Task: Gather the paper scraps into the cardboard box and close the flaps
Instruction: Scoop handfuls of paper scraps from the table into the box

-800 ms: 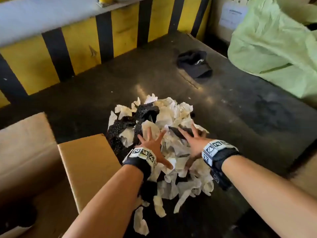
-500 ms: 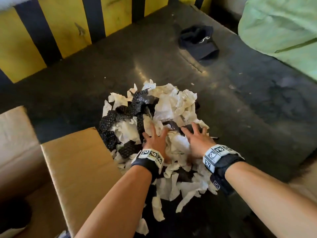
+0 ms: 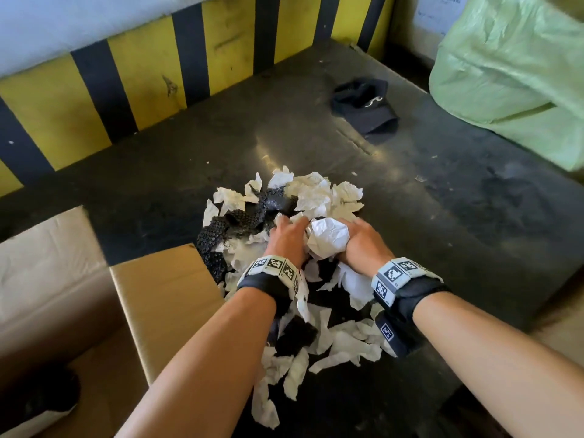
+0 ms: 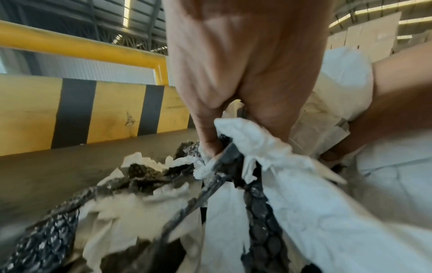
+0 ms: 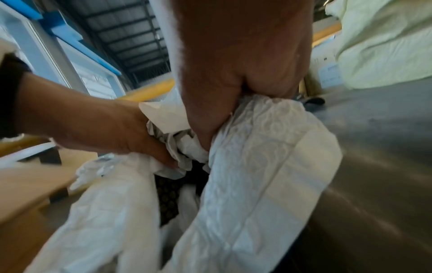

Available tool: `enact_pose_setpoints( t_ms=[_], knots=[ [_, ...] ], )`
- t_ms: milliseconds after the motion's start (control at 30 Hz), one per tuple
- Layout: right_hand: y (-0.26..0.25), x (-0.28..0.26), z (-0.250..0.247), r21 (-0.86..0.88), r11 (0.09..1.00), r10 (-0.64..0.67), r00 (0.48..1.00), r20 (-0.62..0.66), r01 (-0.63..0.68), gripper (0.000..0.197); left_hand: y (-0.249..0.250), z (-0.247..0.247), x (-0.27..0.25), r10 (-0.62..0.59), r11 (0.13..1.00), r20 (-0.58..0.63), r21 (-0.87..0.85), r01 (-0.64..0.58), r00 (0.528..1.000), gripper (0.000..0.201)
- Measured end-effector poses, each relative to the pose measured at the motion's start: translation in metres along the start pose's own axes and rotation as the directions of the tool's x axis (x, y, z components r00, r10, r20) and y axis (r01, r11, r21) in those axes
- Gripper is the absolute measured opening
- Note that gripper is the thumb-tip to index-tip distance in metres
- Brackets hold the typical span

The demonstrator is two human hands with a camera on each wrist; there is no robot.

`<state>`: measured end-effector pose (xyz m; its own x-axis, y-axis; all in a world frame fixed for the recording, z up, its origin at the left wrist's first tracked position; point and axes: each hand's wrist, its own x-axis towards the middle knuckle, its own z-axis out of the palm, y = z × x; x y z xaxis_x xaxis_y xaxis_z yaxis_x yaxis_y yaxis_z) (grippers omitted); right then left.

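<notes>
A heap of white paper scraps [image 3: 316, 197] mixed with black bubble-wrap strips [image 3: 243, 216] lies on the dark floor. Both hands are sunk in its middle with fingers curled. My left hand [image 3: 289, 235] grips white and black scraps [image 4: 236, 147]. My right hand [image 3: 357, 240] clutches a bunched wad of white paper [image 3: 327, 237], which shows large in the right wrist view [image 5: 257, 157]. The open cardboard box [image 3: 57, 279] stands at the left, one brown flap [image 3: 164, 298] lying out flat toward the heap.
A black cap [image 3: 366, 109] lies on the floor beyond the heap. A big pale green sack [image 3: 518, 74] fills the far right. A yellow-and-black striped barrier [image 3: 126, 90] runs along the back. Loose scraps [image 3: 284, 368] trail between my forearms.
Both hands were spread flat on the heap; their fingers have now curled in and bunched up a wad of paper between them.
</notes>
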<state>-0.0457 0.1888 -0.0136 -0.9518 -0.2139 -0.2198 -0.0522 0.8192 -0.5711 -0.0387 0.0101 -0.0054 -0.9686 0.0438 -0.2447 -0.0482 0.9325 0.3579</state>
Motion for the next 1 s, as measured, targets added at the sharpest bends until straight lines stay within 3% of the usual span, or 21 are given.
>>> enact_pose_setpoints(
  t_ms=[67, 233, 400, 500, 767, 1000],
  knots=[
    [-0.017, -0.005, -0.020, 0.013, 1.000, -0.022, 0.998, -0.061, 0.023, 0.054, 0.005, -0.022, -0.005, 0.032, 0.999, -0.060, -0.011, -0.033, 0.998, 0.052],
    [-0.073, -0.026, -0.072, -0.019, 0.994, -0.111, 0.976, -0.189, 0.110, 0.036, 0.017, -0.087, -0.029, 0.095, 0.995, -0.211, -0.014, -0.100, 0.973, 0.054],
    [-0.143, -0.063, -0.097, -0.051, 0.968, -0.251, 0.922, -0.294, 0.247, 0.039, 0.007, -0.162, -0.095, 0.114, 0.990, -0.333, -0.045, -0.136, 0.936, 0.052],
    [-0.195, -0.087, -0.093, -0.100, 0.938, -0.345, 0.895, -0.282, 0.330, 0.041, -0.020, -0.201, -0.145, 0.098, 0.988, -0.372, -0.074, -0.135, 0.923, 0.055],
    [-0.339, -0.134, -0.012, 0.001, 0.840, -0.532, 0.823, -0.196, 0.543, 0.055, -0.140, -0.260, -0.283, -0.092, 0.992, -0.448, -0.116, 0.045, 0.889, 0.072],
    [-0.415, -0.166, 0.100, -0.078, 0.793, -0.600, 0.796, 0.078, 0.605, 0.051, -0.257, -0.231, -0.362, -0.337, 0.939, -0.392, -0.210, 0.274, 0.856, 0.071]
  ],
)
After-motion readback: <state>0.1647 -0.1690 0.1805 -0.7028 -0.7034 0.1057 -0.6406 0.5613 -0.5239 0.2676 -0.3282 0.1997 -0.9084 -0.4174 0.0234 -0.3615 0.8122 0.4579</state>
